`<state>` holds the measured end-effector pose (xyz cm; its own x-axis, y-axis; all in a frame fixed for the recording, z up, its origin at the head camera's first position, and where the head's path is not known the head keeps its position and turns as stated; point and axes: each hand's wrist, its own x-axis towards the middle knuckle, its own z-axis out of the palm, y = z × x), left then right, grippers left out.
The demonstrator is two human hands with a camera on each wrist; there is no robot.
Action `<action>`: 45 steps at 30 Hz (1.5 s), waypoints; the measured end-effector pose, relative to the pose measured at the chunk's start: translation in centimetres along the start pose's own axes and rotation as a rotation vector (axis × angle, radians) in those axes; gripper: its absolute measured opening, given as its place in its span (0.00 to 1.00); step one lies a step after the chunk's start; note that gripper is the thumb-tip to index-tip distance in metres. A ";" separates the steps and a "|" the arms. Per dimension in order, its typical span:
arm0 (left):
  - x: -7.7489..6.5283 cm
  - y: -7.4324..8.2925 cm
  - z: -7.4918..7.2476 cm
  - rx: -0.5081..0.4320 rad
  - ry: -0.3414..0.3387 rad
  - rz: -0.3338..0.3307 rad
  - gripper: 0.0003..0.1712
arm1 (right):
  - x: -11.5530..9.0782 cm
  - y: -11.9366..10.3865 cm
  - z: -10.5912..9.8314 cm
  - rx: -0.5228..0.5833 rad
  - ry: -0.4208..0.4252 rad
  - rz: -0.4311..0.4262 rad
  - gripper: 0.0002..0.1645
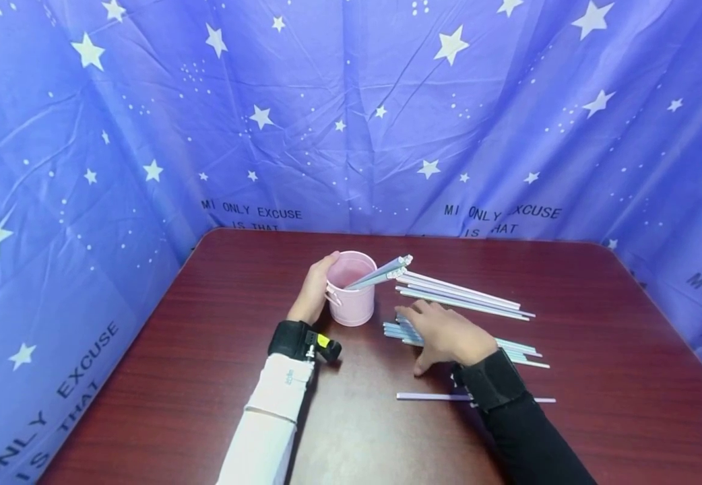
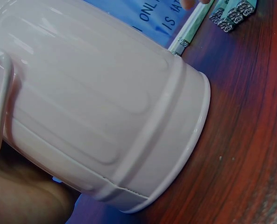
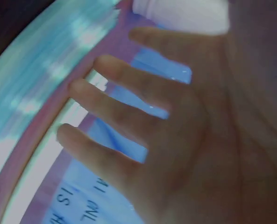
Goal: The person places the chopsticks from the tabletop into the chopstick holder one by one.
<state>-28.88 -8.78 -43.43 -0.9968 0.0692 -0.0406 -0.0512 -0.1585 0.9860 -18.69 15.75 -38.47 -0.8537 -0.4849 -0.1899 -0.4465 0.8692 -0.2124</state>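
Left hand [image 1: 314, 289]: Curved round the left side of the pink bucket [image 1: 352, 306], gripping near the rim.
Pink bucket: Upright on the dark red table [image 1: 345, 431], to the left of the loose sticks.
Sticks in the bucket [image 1: 378, 273]: Leaning against the right rim, with patterned ends sticking out.
Right hand [image 1: 448, 333]: Palm down over the blue-green sticks [image 1: 521, 353], with fingers spread and nothing visibly held; cannot tell whether touching.
Pale sticks [image 1: 466, 296]: Lying in a slanted row beyond the right hand, with near ends close to the bucket.
Purple stick [image 1: 426, 397]: Lying alone nearer the body, passing below the right wrist.
Tipping risk: Could topple the bucket rightward — from a slack left grip plus the one-sided lean of the sticks.
Scatter risk: Might roll or fan out the blue-green sticks through an uneven pinch; might also nudge the purple stick with the low wrist.
Hidden: Middle of the blue-green sticks and part of the purple stick, behind the right hand and wrist; lower ends inside the bucket.
Hard to make out: Exact stick counts; right wrist view blurred, left wrist view mostly filled by bucket wall.
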 end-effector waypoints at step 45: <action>-0.1 0.1 0.0 -0.007 -0.007 0.004 0.30 | 1.7 2.3 1.5 -0.062 0.290 -0.172 0.13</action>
<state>-28.73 -8.78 -43.36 -0.9965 0.0751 -0.0359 -0.0479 -0.1653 0.9851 -20.76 16.72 -40.75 -0.8013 -0.5849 0.1259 -0.5983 0.7857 -0.1573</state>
